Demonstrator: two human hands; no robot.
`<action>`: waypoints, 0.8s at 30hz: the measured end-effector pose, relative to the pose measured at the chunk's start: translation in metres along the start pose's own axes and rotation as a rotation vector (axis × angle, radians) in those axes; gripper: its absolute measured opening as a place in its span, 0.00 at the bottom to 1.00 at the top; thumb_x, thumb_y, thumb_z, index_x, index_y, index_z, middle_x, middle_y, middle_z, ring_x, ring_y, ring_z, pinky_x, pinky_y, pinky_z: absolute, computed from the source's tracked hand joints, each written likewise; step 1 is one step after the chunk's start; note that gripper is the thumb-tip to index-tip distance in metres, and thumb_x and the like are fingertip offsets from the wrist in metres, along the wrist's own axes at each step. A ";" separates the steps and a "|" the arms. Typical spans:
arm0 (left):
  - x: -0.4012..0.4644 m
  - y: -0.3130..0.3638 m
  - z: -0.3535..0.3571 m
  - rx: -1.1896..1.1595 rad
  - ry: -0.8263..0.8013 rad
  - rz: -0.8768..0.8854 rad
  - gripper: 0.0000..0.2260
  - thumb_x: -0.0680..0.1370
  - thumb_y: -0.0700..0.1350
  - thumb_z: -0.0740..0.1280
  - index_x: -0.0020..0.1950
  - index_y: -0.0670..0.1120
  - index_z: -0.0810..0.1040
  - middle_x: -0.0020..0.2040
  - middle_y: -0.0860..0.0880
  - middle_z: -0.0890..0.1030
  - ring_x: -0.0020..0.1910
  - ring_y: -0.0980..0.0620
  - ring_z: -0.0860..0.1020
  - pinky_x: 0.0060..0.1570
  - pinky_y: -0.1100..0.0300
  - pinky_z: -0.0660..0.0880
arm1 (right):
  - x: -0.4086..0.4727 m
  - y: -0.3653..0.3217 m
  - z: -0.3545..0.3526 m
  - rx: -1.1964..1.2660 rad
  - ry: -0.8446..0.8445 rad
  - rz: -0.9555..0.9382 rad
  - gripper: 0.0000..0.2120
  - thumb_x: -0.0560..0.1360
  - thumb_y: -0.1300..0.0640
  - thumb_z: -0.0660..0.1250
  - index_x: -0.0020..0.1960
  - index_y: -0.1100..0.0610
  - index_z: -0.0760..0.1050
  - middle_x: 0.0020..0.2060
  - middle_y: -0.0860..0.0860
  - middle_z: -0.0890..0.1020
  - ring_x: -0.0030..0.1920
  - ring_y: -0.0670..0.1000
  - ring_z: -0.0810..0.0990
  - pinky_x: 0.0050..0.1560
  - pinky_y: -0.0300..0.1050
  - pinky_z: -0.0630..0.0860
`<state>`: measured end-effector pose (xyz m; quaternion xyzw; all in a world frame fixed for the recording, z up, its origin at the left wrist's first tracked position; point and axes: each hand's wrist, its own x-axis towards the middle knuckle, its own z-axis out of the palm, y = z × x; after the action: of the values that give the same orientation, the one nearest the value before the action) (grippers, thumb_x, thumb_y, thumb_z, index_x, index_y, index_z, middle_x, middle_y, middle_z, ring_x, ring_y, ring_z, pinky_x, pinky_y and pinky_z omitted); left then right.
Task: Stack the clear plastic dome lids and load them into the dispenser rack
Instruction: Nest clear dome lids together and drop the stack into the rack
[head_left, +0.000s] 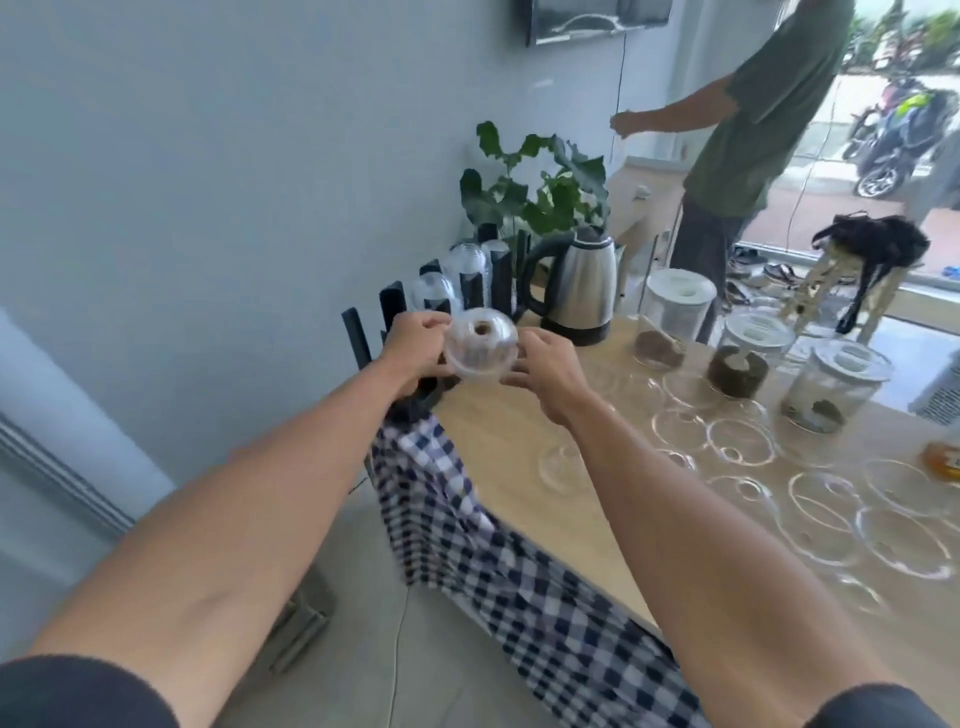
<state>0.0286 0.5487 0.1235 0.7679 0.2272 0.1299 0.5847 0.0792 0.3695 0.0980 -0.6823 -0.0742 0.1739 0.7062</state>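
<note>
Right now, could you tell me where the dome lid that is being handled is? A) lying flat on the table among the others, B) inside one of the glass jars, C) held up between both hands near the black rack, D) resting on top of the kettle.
C: the dome lid is held between the left hand and right hand, just in front of the black rack.

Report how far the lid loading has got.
Done: some dome lids already sit in the black dispenser rack by the kettle. In hand: the left hand and right hand grip a lid stack near the rack. Left: many loose lids lie on the table.
</note>
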 end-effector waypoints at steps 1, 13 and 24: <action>0.015 0.004 -0.021 0.012 0.006 0.011 0.09 0.82 0.37 0.65 0.59 0.44 0.83 0.57 0.44 0.83 0.54 0.44 0.83 0.42 0.48 0.86 | 0.011 -0.007 0.020 0.031 -0.005 0.001 0.14 0.82 0.58 0.60 0.57 0.62 0.82 0.50 0.60 0.86 0.46 0.59 0.84 0.48 0.54 0.85; 0.142 0.003 -0.162 0.170 -0.141 0.023 0.09 0.81 0.41 0.69 0.59 0.41 0.83 0.52 0.43 0.86 0.45 0.52 0.84 0.42 0.60 0.70 | 0.078 -0.040 0.156 -0.008 0.179 0.107 0.15 0.80 0.58 0.70 0.60 0.68 0.80 0.41 0.56 0.82 0.41 0.53 0.81 0.49 0.47 0.85; 0.199 -0.026 -0.166 0.185 -0.375 -0.182 0.10 0.71 0.44 0.77 0.51 0.46 0.85 0.49 0.46 0.88 0.43 0.52 0.83 0.47 0.58 0.71 | 0.102 0.005 0.177 0.033 0.300 0.330 0.04 0.74 0.59 0.73 0.47 0.60 0.82 0.38 0.54 0.82 0.38 0.51 0.78 0.41 0.46 0.72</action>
<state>0.1182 0.7930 0.1327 0.8052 0.1937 -0.0900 0.5531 0.1129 0.5705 0.0900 -0.6917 0.1471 0.1850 0.6824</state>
